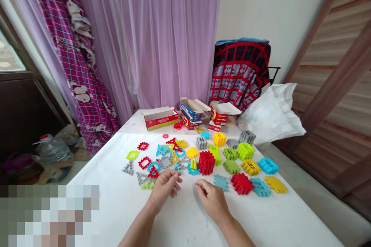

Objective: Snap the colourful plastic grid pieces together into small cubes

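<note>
My left hand (166,186) hovers over the near middle of the table, fingers loosely bent and apart, with nothing visible in it. It is closest to a loose spread of plastic interlocking pieces, among them a grey triangle (142,178) and a red piece (154,172). To its right, my right hand (213,201) has its fingers curled in; whatever they hold, if anything, is hidden. Near that hand lie a light blue square piece (221,182) and a stack of red squares (242,184). A taller red stack (206,162) stands beyond both hands.
Sorted stacks, including yellow (251,167), blue (268,166) and lime green (245,150) ones, occupy the right side of the white table (116,208). Opened cartons, one long and red (161,119), line the back edge. A white plastic bag (269,117) rests at the right.
</note>
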The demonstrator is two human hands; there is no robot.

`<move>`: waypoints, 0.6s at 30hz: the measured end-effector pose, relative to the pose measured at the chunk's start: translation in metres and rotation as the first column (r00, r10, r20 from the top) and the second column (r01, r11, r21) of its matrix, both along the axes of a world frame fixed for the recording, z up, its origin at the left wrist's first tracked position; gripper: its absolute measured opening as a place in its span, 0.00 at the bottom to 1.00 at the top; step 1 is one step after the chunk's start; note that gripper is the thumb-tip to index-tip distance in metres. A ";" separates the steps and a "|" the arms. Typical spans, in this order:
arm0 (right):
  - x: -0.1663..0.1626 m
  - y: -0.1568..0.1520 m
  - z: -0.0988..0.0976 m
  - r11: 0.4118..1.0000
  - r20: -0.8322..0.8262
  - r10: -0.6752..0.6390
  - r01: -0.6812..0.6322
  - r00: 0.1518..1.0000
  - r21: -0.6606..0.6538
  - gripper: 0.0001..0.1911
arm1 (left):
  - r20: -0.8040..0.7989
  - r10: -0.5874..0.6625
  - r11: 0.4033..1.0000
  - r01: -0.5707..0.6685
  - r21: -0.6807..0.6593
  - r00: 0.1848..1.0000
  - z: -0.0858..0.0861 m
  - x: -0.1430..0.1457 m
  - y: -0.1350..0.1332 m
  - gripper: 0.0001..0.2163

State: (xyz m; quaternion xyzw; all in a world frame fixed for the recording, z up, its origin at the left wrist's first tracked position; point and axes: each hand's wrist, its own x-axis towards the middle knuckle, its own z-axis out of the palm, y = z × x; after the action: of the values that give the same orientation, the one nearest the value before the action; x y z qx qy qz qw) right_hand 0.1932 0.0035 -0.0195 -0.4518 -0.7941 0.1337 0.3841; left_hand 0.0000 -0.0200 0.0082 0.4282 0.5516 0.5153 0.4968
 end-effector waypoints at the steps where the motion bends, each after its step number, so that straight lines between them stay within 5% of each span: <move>1: 0.000 0.000 -0.002 1.000 0.013 0.005 -0.005 1.000 -0.014 0.15 | -0.122 0.039 0.999 -0.036 0.029 0.992 0.002 -0.009 0.001 0.24; 4: 0.002 0.000 -0.006 0.998 0.040 0.006 -0.004 0.999 -0.057 0.15 | -0.506 0.216 0.976 -0.187 0.108 0.835 0.011 -0.051 0.006 0.21; 8: 0.002 0.001 -0.007 0.996 0.056 0.002 0.003 0.998 -0.085 0.15 | -0.712 0.332 0.926 -0.356 0.123 0.619 0.031 -0.122 0.014 0.16; 11: 0.001 0.001 -0.007 0.995 0.076 0.003 0.004 0.997 -0.096 0.16 | -0.846 0.291 0.896 -0.438 0.077 0.447 0.043 -0.159 0.020 0.19; 14: 0.001 0.001 -0.007 0.994 0.093 -0.005 0.015 0.996 -0.105 0.16 | -0.911 0.186 0.887 -0.462 -0.005 0.368 0.046 -0.173 0.027 0.22; 18: 0.001 0.000 -0.006 0.992 0.084 -0.001 0.011 0.996 -0.124 0.15 | -0.926 0.104 0.881 -0.465 -0.083 0.364 0.047 -0.171 0.040 0.14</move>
State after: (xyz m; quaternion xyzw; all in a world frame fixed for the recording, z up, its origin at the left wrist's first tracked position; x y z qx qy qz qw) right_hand 0.1944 0.0035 -0.0251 -0.4824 -0.7983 0.1626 0.3219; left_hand -0.1715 0.0196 0.0556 0.4417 0.8742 0.1817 0.0873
